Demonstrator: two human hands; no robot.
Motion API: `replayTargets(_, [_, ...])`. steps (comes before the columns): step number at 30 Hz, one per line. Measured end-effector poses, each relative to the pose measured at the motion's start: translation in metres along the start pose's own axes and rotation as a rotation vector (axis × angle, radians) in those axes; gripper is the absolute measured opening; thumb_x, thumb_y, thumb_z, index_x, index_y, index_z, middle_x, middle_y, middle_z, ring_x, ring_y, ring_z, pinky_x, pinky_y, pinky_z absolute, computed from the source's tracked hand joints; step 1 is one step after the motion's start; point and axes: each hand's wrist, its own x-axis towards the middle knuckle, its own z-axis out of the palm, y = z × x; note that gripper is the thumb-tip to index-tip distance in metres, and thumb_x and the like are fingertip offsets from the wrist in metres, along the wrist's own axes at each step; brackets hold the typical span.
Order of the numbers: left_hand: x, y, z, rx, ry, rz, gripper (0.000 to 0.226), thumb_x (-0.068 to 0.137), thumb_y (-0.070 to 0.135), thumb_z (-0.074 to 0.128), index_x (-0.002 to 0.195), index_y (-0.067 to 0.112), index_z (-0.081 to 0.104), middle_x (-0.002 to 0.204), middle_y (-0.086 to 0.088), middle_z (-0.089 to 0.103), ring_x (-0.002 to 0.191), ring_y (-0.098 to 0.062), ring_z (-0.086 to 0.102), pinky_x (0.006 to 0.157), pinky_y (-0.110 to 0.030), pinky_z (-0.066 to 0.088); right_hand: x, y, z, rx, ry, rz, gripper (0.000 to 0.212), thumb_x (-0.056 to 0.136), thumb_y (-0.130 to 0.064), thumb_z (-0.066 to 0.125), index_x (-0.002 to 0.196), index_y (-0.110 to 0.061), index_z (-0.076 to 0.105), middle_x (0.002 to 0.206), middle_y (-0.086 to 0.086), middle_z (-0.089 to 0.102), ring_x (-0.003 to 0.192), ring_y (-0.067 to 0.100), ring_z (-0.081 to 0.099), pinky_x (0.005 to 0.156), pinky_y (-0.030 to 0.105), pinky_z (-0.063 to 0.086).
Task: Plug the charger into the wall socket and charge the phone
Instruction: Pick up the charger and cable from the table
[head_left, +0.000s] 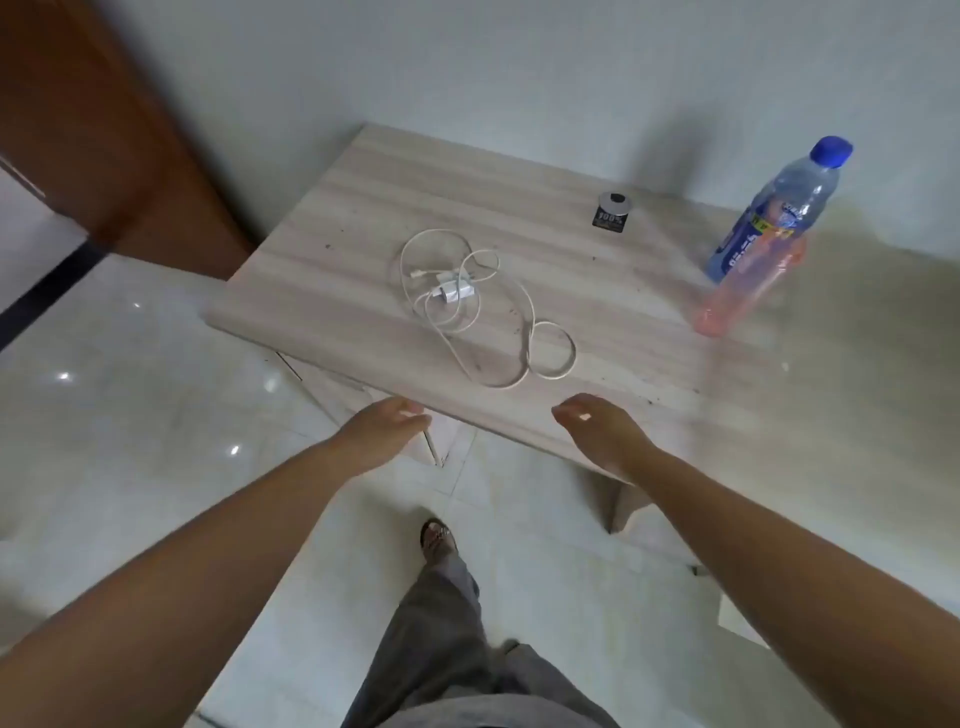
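A: Head view. Where's the charger?

B: White charger (453, 291) flat on the wooden table (332, 244), mid-top, tangled in its own white cable (524, 332). Cable looped around the brick, one loop trailing toward the near edge.

A: Hands?

B: Left hand (382, 431) at the near table edge, fingers loosely spread, holding nothing. Right hand (602, 428) over the near edge too, fingers relaxed and apart, holding nothing. Both well short of the charger, no contact with cable.

A: Phone, socket?

B: Can't tell, none made out.

A: Other stuff?

B: Blue-capped bottle (774, 213) standing far right, pinkish blurred bottle (748, 291) just beside. Small round black-and-silver item (613, 208) near the back. Sandalled foot (439, 540) on tiled floor (130, 374).
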Motion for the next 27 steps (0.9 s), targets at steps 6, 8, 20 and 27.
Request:
replayTargets(6, [0.123,0.047,-0.024,0.088,0.111,0.149,0.041,0.086,0.03,0.055,0.124,0.015,0.05,0.124,-0.007,0.056,0.109,-0.024,0.054,0.081,-0.029,0.039,0.084,-0.019,-0.022,-0.116,0.014,0.029,0.036,0.086,-0.045,0.049,0.108,-0.019,0.061,0.119,0.003,0.062,0.099,0.019,0.056,0.078,0.027,0.036])
replayTargets(8, [0.161,0.06,-0.03,0.092,0.146,0.194,0.04,0.085,0.026,0.056,0.122,0.013,0.051,0.123,-0.01,0.058,0.111,-0.027,0.054,0.081,-0.028,0.037,0.103,-0.018,-0.025,-0.127,0.001,0.076,0.04,0.086,-0.045,0.049,0.114,-0.018,0.059,0.123,0.004,0.059,0.106,0.021,0.056,0.08,0.027,0.037])
replayTargets(20, [0.285,0.076,-0.031,0.383,0.156,0.249,0.056,0.074,0.042,0.067,0.121,0.018,0.051,0.119,-0.009,0.054,0.113,-0.034,0.048,0.086,-0.046,0.042,0.248,-0.019,-0.033,-0.375,0.116,0.012,0.043,0.091,-0.041,0.04,0.126,-0.016,0.045,0.139,0.007,0.04,0.127,0.025,0.037,0.102,0.043,0.037])
replayTargets(27, [0.293,0.059,-0.018,0.431,0.202,0.371,0.073,0.067,0.053,0.069,0.123,0.01,0.05,0.115,-0.012,0.056,0.108,-0.031,0.049,0.091,-0.035,0.034,0.28,0.004,-0.007,-0.485,0.208,-0.123,0.05,0.088,-0.038,0.045,0.135,-0.022,0.036,0.149,0.01,0.03,0.138,0.029,0.02,0.111,0.042,0.012])
